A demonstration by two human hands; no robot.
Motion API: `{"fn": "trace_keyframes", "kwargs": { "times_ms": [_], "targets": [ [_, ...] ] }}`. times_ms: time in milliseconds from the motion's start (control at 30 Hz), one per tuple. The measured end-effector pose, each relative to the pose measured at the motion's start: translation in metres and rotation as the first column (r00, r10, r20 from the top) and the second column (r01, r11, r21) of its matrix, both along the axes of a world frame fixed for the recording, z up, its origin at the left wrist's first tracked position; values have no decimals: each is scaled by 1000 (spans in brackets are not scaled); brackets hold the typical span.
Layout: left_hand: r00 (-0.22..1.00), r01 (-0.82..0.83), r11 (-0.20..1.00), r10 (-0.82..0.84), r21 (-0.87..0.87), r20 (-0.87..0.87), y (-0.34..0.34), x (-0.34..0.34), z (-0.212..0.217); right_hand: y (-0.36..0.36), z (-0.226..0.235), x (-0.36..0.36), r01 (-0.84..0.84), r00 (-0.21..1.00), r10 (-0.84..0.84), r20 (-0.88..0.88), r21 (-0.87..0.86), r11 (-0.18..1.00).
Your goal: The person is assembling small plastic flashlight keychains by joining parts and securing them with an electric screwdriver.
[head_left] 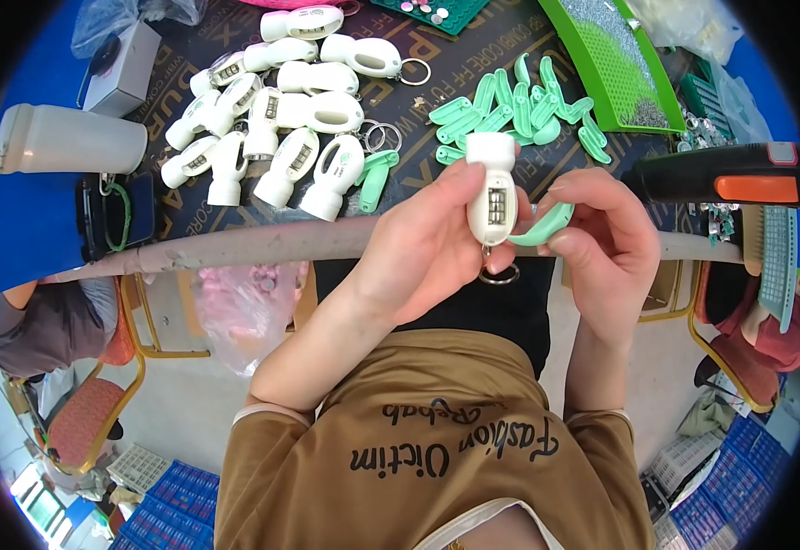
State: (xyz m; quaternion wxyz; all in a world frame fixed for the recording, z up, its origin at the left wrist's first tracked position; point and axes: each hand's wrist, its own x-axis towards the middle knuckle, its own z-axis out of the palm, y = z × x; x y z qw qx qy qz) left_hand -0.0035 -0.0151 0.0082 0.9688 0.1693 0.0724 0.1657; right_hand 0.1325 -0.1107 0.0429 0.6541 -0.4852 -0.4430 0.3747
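Note:
My left hand (418,243) is closed round a small white keychain flashlight (490,188). Its battery bay faces up, with small silver cells showing inside, and a metal key ring (500,275) hangs from its lower end. Between the thumb and fingers of my right hand (606,234) is a curved mint-green cover (546,226), its tip beside the flashlight's lower end; whether they touch I cannot tell. Left of my hands lies a pile of similar white flashlights (313,110), several with bays uncovered. Beyond my hands are loose green covers (519,105).
A green tray (615,64) of small metal parts stands at the far right. Nearer lies a black and orange tool (730,176), with a brush (774,247) by the table edge. At left are a translucent white container (70,140), a phone (97,220) and a white box (123,69).

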Motion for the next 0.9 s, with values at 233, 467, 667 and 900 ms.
{"fn": "trace_keyframes", "kwargs": {
  "times_ms": [233, 467, 667, 900],
  "targets": [
    [1000, -22, 998, 22, 57, -12, -2, -2, 1, 3, 2, -5, -39, 993, 39, 109, -1, 999],
    [981, -102, 985, 123, 140, -150, -6, -1, 10, 7, 12, -8, 60, 803, -60, 592, 20, 998],
    [983, -109, 988, 123, 108, -134, -7, -1, 15, 10, 12, -11, 99, 736, -123, 666, 74, 992],
    [988, -79, 994, 88, 74, -125, -9, -1, 17, 12, 10, -6, 14, 779, -48, 625, 60, 998]
  ]
}}
